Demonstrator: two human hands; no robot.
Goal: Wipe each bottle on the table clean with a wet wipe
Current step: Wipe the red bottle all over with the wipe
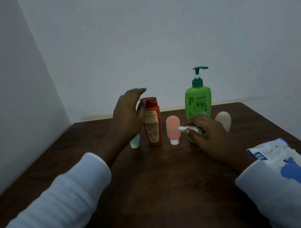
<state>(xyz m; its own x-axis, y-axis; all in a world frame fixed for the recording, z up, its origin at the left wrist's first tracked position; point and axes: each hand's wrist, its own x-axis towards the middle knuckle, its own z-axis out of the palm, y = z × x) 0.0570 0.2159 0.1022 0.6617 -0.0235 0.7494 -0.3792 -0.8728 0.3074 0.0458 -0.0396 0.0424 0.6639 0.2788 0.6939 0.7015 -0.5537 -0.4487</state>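
Lower left: pale left sleeve leading up to the left grip at centre-left, fingers straight and spread, released, holding nothing. Thumb just beside the upper left edge of the red bottle; contact impossible to tell through the blur.

Behind and below that wrist: teal bottle, mostly hidden, only lower body and white cap showing, cap down on the table. Just right of it, the red bottle: upright, long axis vertical, label toward the camera.

Further right and apart: pink bottle, standing on its white cap, rounded end up. At its right flank: wet wipe, bunched, tip touching the pink side about mid-height.

Right grip, low at centre-right, clenched around the wipe's other end and blocking the base of the green pump bottle: tall, upright, nozzle pointing right.

Behind the knuckles: beige bottle, rounded end up, bottom hidden.

Lower right edge: wipes pack, flat on the table beside the right sleeve.
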